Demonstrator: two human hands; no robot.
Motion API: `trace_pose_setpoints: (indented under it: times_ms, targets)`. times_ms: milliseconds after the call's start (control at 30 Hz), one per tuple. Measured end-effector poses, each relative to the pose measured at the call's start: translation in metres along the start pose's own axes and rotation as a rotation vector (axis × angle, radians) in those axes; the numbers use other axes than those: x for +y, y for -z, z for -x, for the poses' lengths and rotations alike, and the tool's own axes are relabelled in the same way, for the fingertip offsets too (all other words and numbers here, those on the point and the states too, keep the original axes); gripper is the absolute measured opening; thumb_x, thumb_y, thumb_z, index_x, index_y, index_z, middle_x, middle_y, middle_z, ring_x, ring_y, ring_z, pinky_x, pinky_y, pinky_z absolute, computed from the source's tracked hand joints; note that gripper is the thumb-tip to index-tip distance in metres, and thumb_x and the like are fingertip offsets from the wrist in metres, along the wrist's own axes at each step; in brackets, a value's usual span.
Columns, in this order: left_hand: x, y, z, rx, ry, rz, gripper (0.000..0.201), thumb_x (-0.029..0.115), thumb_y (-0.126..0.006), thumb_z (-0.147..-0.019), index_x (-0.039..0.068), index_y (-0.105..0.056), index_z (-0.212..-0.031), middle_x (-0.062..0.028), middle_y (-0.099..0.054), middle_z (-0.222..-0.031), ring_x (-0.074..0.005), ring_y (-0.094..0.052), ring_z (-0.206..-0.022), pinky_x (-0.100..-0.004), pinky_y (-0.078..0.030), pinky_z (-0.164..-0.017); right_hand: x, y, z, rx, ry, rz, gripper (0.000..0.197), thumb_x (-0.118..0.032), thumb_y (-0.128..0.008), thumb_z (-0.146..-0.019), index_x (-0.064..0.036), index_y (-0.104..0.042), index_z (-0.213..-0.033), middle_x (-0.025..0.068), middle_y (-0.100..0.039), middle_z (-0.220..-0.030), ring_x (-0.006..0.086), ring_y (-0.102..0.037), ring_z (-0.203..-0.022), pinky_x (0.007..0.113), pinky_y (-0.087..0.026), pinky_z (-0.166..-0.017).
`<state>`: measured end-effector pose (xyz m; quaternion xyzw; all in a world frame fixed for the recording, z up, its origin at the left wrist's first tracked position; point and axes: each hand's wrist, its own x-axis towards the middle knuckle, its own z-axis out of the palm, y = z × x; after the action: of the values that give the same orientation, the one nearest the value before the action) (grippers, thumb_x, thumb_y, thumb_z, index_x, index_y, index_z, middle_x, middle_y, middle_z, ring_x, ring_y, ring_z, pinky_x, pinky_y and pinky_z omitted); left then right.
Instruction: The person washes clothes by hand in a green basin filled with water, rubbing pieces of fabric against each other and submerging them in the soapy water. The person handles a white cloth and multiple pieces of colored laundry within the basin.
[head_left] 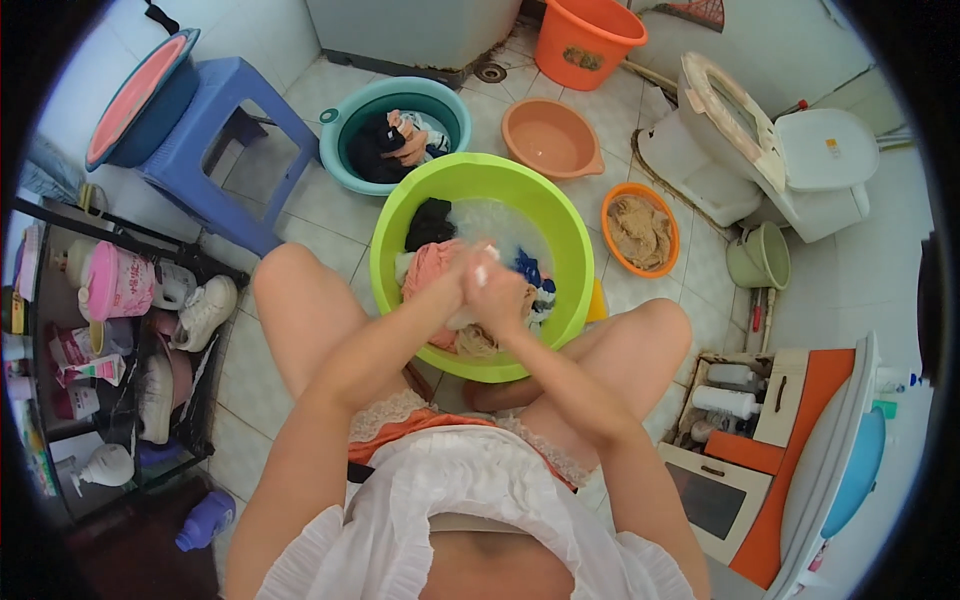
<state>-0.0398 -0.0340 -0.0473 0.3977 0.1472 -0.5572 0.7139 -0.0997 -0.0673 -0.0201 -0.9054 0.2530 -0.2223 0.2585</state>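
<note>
A large lime-green tub (pixel 384 258) stands between my knees, holding wet clothes and cloudy water. Over its middle, my left hand (pixel 462 277) and my right hand (pixel 497 292) are pressed together, both closed, with white suds on them. Whatever lies between the palms is hidden by the fingers. Below and left of them is a pink garment (pixel 428 268), with a black cloth (pixel 431 224) behind it. A blue and white garment (pixel 537 275) is to the right of my hands. Nearer to me, a tan cloth (pixel 477 341) rests at the tub's front.
Behind the tub stand a teal basin (pixel 336 150) of clothes, an orange-brown basin (pixel 552 140) and an orange bucket (pixel 590 45). An orange basin (pixel 608 222) with tan cloth sits right, before the toilet (pixel 690 165). A blue stool (pixel 215 120) and shelf rack (pixel 120 215) are left; a cabinet (pixel 790 430) is right.
</note>
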Motion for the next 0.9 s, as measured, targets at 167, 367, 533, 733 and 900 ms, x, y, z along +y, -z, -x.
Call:
trace_pose_setpoints:
  times_ms: [167, 367, 533, 733, 900]
  targets:
    - [0.027, -0.025, 0.019, -0.170, 0.065, -0.054, 0.035, 0.035, -0.055, -0.083, 0.008, -0.054, -0.106, -0.0065, -0.058, -0.098, -0.0165, -0.056, -0.086, -0.0329, -0.047, -0.074, 0.068, 0.003, -0.050, -0.058, -0.376, -0.297, 0.041, -0.039, -0.051, -0.082, 0.0004, -0.060, -0.087, 0.0236, -0.060, -0.082, 0.0330, -0.059, -0.078, 0.039, -0.045, -0.070]
    - [0.087, 0.010, 0.020, -0.144, -0.119, 0.131, 0.036, 0.006, -0.061, -0.077, -0.001, -0.048, -0.110, -0.0159, -0.055, -0.106, -0.0284, -0.054, -0.098, -0.0385, -0.045, -0.086, 0.052, 0.046, -0.050, -0.633, -0.052, -0.481, 0.041, -0.035, -0.063, -0.075, -0.0006, -0.061, -0.097, 0.0095, -0.061, -0.091, 0.0199, -0.056, -0.086, 0.032, -0.044, -0.076]
    - [0.092, 0.021, 0.038, -0.173, -0.153, -0.016, 0.046, 0.012, -0.065, -0.075, -0.002, -0.047, -0.114, -0.0138, -0.054, -0.110, -0.0255, -0.054, -0.098, -0.0361, -0.045, -0.084, 0.039, 0.060, -0.066, -0.548, -0.401, -0.899, 0.031, -0.020, -0.067, -0.075, -0.0013, -0.060, -0.099, 0.0061, -0.061, -0.096, 0.0133, -0.058, -0.086, 0.026, -0.045, -0.072]
    - [0.104, 0.022, 0.050, -0.301, -0.292, -1.161, 0.054, 0.025, -0.066, -0.077, 0.001, -0.044, -0.120, -0.0089, -0.053, -0.113, -0.0173, -0.054, -0.098, -0.0318, -0.043, -0.088, 0.040, 0.055, -0.070, -0.326, -0.479, -1.380, 0.029, -0.016, -0.063, -0.079, -0.0019, -0.054, -0.103, 0.0062, -0.060, -0.095, 0.0138, -0.058, -0.085, 0.028, -0.047, -0.074]
    - [0.077, 0.004, 0.034, -0.367, -0.309, -0.042, 0.038, 0.027, -0.057, -0.085, 0.006, -0.049, -0.115, -0.0073, -0.056, -0.109, -0.0181, -0.055, -0.096, -0.0332, -0.045, -0.083, 0.018, 0.026, -0.050, 0.059, -0.169, -0.835, 0.023, -0.016, -0.060, -0.080, -0.0052, -0.052, -0.099, 0.0117, -0.060, -0.090, 0.0200, -0.060, -0.082, 0.030, -0.046, -0.069]
